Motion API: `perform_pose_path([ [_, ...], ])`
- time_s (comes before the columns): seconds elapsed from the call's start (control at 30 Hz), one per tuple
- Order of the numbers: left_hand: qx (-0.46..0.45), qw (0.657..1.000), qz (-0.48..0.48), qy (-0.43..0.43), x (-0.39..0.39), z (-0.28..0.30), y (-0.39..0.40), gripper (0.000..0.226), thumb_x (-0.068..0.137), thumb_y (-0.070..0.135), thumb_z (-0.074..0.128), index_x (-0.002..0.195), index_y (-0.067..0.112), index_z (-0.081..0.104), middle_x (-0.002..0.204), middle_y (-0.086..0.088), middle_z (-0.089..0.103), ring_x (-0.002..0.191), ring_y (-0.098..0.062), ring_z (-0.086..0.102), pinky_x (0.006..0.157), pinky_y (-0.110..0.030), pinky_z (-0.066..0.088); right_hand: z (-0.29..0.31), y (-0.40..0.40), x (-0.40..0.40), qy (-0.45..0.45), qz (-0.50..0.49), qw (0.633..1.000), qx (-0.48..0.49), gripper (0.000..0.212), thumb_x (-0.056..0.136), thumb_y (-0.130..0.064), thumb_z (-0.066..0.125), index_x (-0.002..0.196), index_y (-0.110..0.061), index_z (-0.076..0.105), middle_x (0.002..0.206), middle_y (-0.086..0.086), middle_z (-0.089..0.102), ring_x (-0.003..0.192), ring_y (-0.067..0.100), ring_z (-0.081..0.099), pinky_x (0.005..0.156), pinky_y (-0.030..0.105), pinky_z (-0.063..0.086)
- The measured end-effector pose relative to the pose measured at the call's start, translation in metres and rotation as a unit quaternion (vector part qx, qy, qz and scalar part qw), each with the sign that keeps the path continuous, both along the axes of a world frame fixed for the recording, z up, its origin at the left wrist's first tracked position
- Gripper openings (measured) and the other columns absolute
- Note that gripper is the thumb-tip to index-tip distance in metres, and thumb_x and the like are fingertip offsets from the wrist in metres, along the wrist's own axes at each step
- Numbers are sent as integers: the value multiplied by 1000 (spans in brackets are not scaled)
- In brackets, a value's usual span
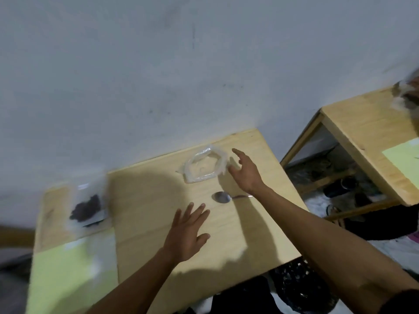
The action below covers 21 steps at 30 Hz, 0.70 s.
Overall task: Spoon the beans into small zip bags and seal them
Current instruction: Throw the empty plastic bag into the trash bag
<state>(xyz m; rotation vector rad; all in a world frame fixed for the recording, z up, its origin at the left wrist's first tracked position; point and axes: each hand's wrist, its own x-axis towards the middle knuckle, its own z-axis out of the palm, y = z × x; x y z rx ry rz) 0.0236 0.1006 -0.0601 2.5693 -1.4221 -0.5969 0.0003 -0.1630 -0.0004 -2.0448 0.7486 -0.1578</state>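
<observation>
While both hands hover with nothing in them, the scene reads as follows.

Worktop: a pale wooden worktop point(226, 245) set against a wall, lit in the middle and crossed by the shadows of the arms.
Wall: a grey-white wall point(158, 75) behind the worktop, marked with small dark spots and a thin vertical streak.
Left hand: the left hand point(189, 234) is spread flat, palm down, fingers straight and apart, low over the middle of the worktop; it holds nothing.
Right hand: the right hand point(246, 171) reaches forward with fingers loosely extended, just beside the right edge of the clear bags; it grips nothing, and whether a fingertip touches the plastic cannot be told.
Zip bags: a small heap of clear zip bags point(205, 164) lies near the far edge of the worktop, close to the wall.
Spoon: a metal spoon point(223, 197) lies on the worktop between the two hands, bowl to the left, its handle running under the right wrist.
Beans: a blurred clear bag holding dark beans point(87, 207) lies on a lower wooden surface point(52, 214) to the left of the worktop.
Green sheet: a pale green sheet point(68, 275) covers the near part of that left surface.
Right side: a second wooden table point(367, 141) stands apart to the right, with another green sheet point(405, 159) on it and dark, indistinct items on the shelf beneath.
</observation>
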Motion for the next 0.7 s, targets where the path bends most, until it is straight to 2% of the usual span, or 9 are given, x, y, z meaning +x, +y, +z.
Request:
perform_pose_path([
  [0.07, 10, 999, 41, 11, -3, 2, 1, 73, 92, 60, 40, 154, 32, 12, 160, 18, -6, 149, -17, -13, 117, -49, -2, -2, -1, 18, 10, 19, 1000, -1, 58, 97, -26, 55, 150, -15, 33, 153, 7, 39, 139, 25, 38, 112, 35, 32],
  [0.17, 29, 997, 68, 20, -6, 3, -1, 76, 91, 61, 40, 153, 34, 6, 159, 19, -12, 148, -16, -17, 117, -50, -5, -5, -1, 37, 25, 2, 1000, 14, 54, 97, -24, 54, 148, -15, 39, 147, 12, 48, 134, 29, 45, 110, 36, 36],
  [0.27, 53, 996, 70, 31, -6, 5, -5, 78, 90, 60, 41, 153, 36, 3, 159, 19, -15, 148, -17, -18, 117, -55, -2, -10, 1, 46, 39, -46, 998, 37, 38, 95, -18, 54, 132, -11, 59, 126, 13, 65, 120, 28, 57, 100, 31, 42],
  [0.33, 63, 995, 70, 37, -5, 5, -6, 78, 90, 58, 43, 153, 35, 2, 160, 19, -14, 148, -19, -17, 117, -56, -1, -12, 3, 45, 33, -79, 994, 70, 32, 93, -18, 55, 122, -12, 66, 113, 10, 71, 110, 27, 62, 95, 29, 46],
  [0.47, 66, 994, 70, 44, -5, 5, -7, 79, 90, 58, 43, 153, 35, 0, 159, 19, -16, 148, -20, -19, 117, -57, -2, -12, 5, 25, -17, -136, 978, 157, 26, 89, -20, 58, 114, -19, 67, 90, 6, 73, 83, 26, 72, 88, 42, 56],
  [0.53, 58, 995, 72, 44, -5, 4, -8, 79, 90, 57, 44, 153, 35, 1, 160, 18, -15, 148, -20, -19, 117, -57, -3, -10, 3, 7, -54, -164, 963, 207, 23, 90, -19, 60, 112, -18, 67, 90, 11, 73, 78, 25, 73, 85, 41, 59],
  [0.6, 58, 996, 67, 33, -6, 4, -9, 79, 91, 57, 44, 153, 33, 2, 160, 16, -14, 148, -21, -17, 116, -57, -2, -5, 0, -15, -85, -202, 945, 244, 23, 91, -15, 60, 112, -15, 67, 96, 17, 71, 82, 25, 71, 81, 37, 60],
  [0.7, 57, 996, 62, 16, -8, 4, -10, 78, 90, 55, 47, 153, 28, 10, 162, 11, -7, 149, -27, -10, 116, -57, 3, 2, -4, -51, -122, -276, 912, 278, 20, 92, -12, 60, 110, -13, 67, 93, 15, 71, 78, 25, 68, 74, 31, 59],
])
